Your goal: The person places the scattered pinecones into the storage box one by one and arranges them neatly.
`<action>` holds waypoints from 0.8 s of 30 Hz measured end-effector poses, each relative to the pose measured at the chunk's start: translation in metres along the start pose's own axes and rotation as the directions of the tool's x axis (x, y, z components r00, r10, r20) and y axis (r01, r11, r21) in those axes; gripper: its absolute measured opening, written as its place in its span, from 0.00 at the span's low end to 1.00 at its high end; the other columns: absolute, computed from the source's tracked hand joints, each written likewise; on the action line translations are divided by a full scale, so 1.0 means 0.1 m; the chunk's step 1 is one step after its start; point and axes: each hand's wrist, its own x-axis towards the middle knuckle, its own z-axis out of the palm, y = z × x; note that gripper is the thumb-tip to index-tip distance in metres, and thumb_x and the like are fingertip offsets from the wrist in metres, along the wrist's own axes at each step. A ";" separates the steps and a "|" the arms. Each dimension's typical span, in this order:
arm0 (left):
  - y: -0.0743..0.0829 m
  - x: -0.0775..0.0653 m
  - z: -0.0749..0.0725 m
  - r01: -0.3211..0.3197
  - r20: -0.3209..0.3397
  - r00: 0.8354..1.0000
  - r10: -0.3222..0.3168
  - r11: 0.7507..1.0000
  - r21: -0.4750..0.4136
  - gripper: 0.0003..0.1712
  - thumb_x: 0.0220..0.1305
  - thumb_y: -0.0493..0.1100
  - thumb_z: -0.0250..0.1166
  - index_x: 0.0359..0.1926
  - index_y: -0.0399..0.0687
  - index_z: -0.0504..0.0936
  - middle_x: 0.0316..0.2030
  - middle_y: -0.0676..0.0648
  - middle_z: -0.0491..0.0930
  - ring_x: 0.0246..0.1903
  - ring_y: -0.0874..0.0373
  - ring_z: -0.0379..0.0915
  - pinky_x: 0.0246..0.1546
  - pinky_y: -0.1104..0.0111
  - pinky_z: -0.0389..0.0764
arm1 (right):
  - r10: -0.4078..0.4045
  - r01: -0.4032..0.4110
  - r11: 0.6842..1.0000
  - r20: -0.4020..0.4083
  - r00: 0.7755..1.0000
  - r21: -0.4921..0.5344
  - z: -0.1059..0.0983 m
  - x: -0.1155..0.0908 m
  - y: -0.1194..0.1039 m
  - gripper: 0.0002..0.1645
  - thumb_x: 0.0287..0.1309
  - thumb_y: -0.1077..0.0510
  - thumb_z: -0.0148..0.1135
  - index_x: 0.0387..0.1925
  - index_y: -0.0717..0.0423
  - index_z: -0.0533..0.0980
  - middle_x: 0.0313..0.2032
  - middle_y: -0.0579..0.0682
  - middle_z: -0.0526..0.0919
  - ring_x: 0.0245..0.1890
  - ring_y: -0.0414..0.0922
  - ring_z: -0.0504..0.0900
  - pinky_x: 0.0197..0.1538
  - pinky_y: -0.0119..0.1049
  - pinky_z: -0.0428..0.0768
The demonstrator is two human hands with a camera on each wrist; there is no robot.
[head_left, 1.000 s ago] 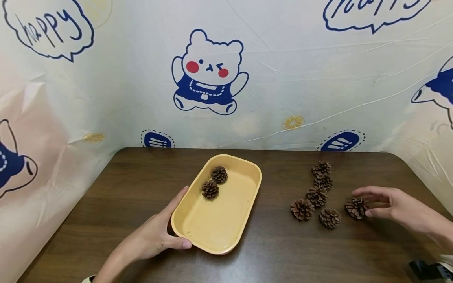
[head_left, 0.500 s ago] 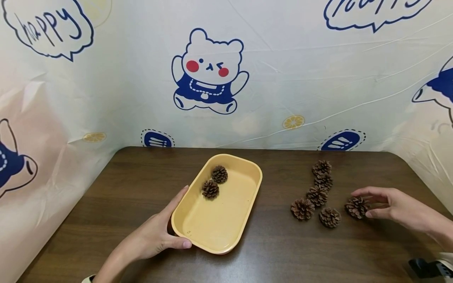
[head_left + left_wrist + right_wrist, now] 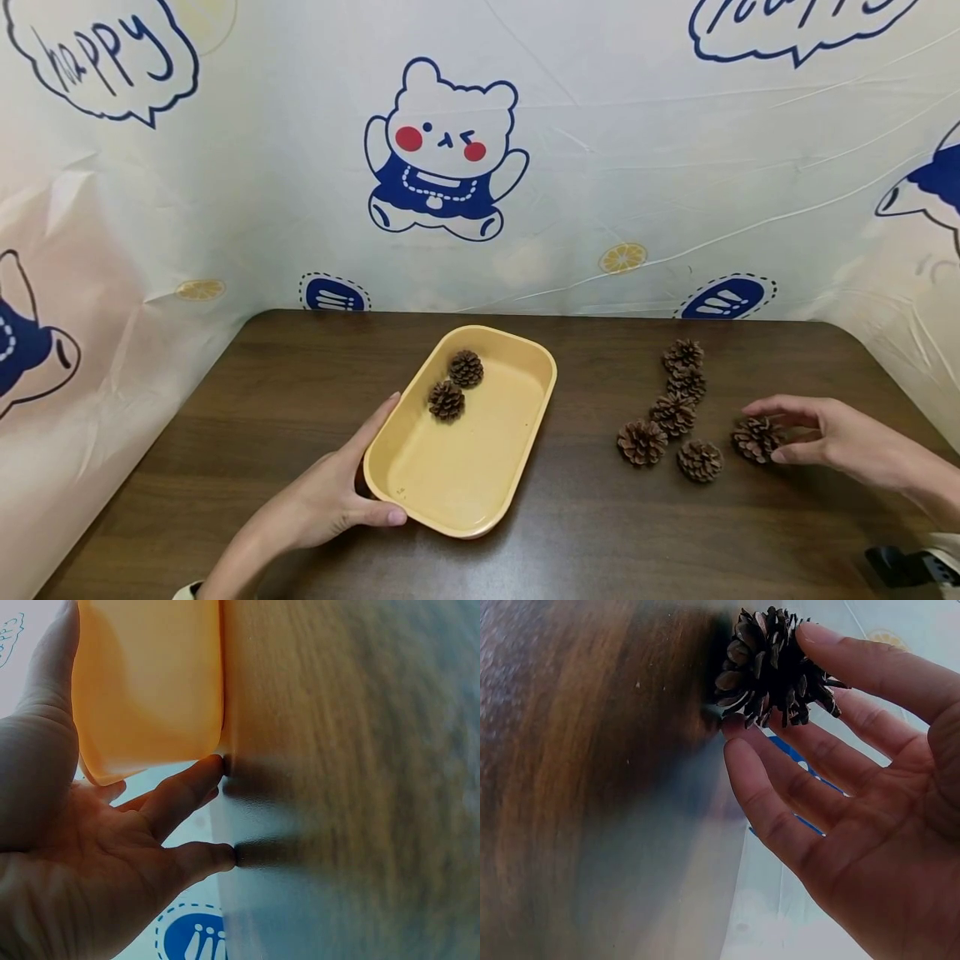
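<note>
A yellow rectangular tray (image 3: 483, 458) stands at an angle on the table, with two pine cones (image 3: 467, 369) inside near its upper left wall. My left hand (image 3: 330, 498) holds the tray's near left corner, thumb along the front rim and fingers against the left side; the left wrist view shows fingertips down at the table. At the right, my right hand (image 3: 836, 437) holds a single pine cone (image 3: 753, 440) between thumb and fingers, close to the tabletop. In the right wrist view the thumb lies on one side of this cone (image 3: 769, 671) and fingers on the other.
Several more pine cones (image 3: 673, 414) lie between the tray and my right hand, most in a slanting row, one cone (image 3: 700, 461) apart in front. The brown wooden table (image 3: 585, 533) ends at a printed cloth backdrop (image 3: 592, 167).
</note>
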 end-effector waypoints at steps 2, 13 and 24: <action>0.00 0.00 0.00 -0.002 0.000 1.000 0.002 1.000 0.006 0.76 0.47 0.62 0.83 0.85 0.74 0.38 0.81 0.40 0.58 0.69 0.41 0.68 0.66 0.38 0.68 | 0.006 -0.006 1.000 -0.015 1.000 -0.010 0.01 0.00 0.00 0.30 0.59 0.70 0.70 0.63 0.66 0.75 0.57 0.14 0.75 0.53 0.19 0.76 0.46 0.21 0.78; 0.01 0.00 0.00 -0.019 -0.004 1.000 0.019 0.999 0.031 0.76 0.47 0.63 0.83 0.85 0.73 0.38 0.81 0.41 0.57 0.69 0.41 0.68 0.65 0.39 0.69 | -0.040 0.040 0.999 -0.027 0.999 0.028 0.01 0.02 0.01 0.31 0.58 0.73 0.69 0.63 0.63 0.76 0.59 0.15 0.76 0.54 0.18 0.75 0.48 0.19 0.77; 0.00 0.00 0.00 -0.017 -0.002 1.000 0.017 1.000 0.011 0.76 0.47 0.62 0.83 0.85 0.73 0.38 0.81 0.40 0.57 0.70 0.39 0.68 0.66 0.36 0.67 | -0.015 0.014 1.000 -0.049 0.999 -0.007 0.02 0.02 -0.04 0.26 0.58 0.73 0.70 0.58 0.66 0.76 0.54 0.18 0.79 0.51 0.19 0.77 0.44 0.22 0.79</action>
